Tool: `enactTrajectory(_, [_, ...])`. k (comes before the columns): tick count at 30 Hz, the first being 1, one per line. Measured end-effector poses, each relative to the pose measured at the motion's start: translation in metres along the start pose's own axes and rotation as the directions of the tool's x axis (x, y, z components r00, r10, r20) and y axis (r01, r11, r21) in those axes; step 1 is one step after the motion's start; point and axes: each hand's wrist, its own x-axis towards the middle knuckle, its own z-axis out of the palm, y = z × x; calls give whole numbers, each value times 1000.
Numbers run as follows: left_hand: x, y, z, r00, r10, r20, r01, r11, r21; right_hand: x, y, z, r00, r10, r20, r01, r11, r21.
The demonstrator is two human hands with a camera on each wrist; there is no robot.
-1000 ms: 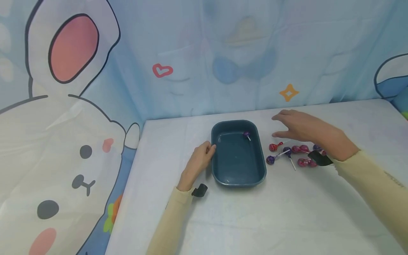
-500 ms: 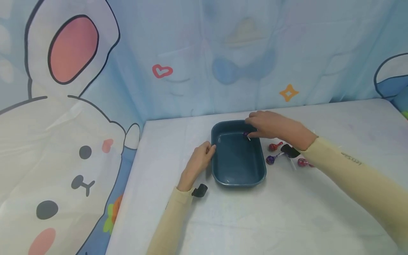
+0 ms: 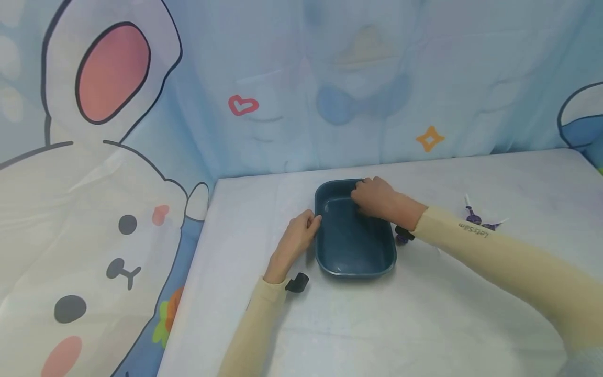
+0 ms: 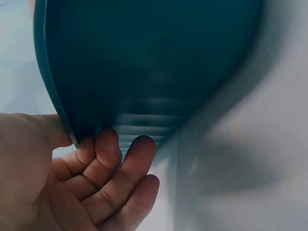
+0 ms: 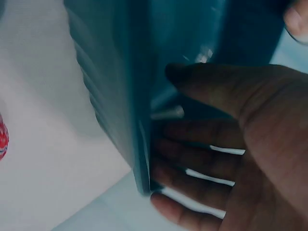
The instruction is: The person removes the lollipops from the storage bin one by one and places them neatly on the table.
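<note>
A dark teal plastic tray (image 3: 355, 251) stands on the white-covered table. My left hand (image 3: 296, 235) pinches its left rim; in the left wrist view the thumb lies over the rim and the curled fingers (image 4: 137, 166) are against the outer wall. My right hand (image 3: 374, 199) reaches into the tray's back right corner. In the right wrist view its thumb and bent fingers stand apart, with a lollipop's pale stick (image 5: 168, 113) between them. That lollipop's head is hidden. No firm grip on it shows.
Right of the tray lie purple-wrapped lollipops (image 3: 473, 217), with another purple lollipop (image 3: 402, 239) close to the tray wall. A red wrapped lollipop (image 5: 3, 137) shows at the right wrist view's left edge. My right sleeve (image 3: 494, 241) covers other lollipops. A printed curtain (image 3: 292, 141) hangs behind.
My right hand has moved left from above the loose lollipops, over the tray's right rim and down into its back right corner. The left hand and the tray stay put.
</note>
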Motion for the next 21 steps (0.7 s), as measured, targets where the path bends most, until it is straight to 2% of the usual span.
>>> enactTrajectory(8, [0, -1, 1, 1000, -7, -2, 7, 1000, -1, 6, -17, 7, 997, 68, 39, -63, 990, -129])
enactTrajectory(13, [-1, 0, 1, 1000, -5, -6, 5, 1000, 3, 9, -15, 12, 996, 75, 47, -67, 988, -140])
enactTrajectory(21, [-2, 0, 0, 1000, 1, -6, -1, 1000, -2, 10, -11, 19, 999, 42, 23, -38, 988, -148])
